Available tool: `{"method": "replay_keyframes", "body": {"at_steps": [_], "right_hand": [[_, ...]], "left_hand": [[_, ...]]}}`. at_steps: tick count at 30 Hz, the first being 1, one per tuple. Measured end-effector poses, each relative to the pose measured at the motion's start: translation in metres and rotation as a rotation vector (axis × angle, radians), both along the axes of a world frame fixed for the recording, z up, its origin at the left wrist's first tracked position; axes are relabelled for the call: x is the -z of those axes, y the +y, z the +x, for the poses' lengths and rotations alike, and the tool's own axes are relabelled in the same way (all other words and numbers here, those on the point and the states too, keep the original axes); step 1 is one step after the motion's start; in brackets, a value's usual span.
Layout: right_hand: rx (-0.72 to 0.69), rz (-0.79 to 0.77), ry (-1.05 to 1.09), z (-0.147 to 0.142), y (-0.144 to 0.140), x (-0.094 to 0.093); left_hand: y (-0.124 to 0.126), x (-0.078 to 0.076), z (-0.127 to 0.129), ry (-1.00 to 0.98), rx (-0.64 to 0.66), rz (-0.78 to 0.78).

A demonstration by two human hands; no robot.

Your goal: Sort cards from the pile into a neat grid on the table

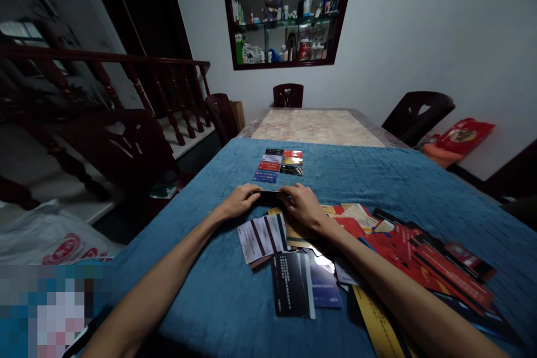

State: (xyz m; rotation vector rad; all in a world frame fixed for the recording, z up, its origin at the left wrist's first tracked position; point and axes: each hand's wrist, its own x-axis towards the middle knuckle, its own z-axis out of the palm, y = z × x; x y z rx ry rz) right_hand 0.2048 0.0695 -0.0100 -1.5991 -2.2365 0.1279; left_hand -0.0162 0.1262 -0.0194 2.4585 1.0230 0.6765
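Note:
Between my two hands is a dark card [269, 195], seen nearly edge-on, just above the blue cloth [193, 257]. My left hand [243, 200] pinches its left end, and my right hand [300, 201] grips its right end. Beyond them lie two short columns of cards, with a blue card [265, 177] nearest and a red card [292, 154] at the far right. Close below my hands are several silver cards [262, 238] with dark stripes and a black card [289, 285]. A loose pile of red cards [419, 251] spreads under and beyond my right forearm.
The table's far part shows a bare marbled top [314, 123]. Dark wooden chairs [415, 114] stand around it. A white plastic bag [54, 235] sits at the left, and a red bag [465, 137] at the right. A wall cabinet [285, 21] is ahead.

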Motion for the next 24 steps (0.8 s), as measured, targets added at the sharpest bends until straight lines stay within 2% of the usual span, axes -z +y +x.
{"method": "replay_keyframes", "body": {"at_steps": [8,17,24], "right_hand": [[0.032,-0.026,-0.015,-0.002,-0.003,-0.004],[0.033,-0.029,-0.079,-0.001,0.002,0.008],[0.040,-0.009,-0.121,-0.002,-0.002,0.005]], "left_hand": [[0.002,0.008,-0.001,-0.018,-0.028,0.031],[0.004,0.016,0.001,-0.026,-0.031,0.091],[0.001,0.019,0.004,-0.042,-0.055,0.099]]}}
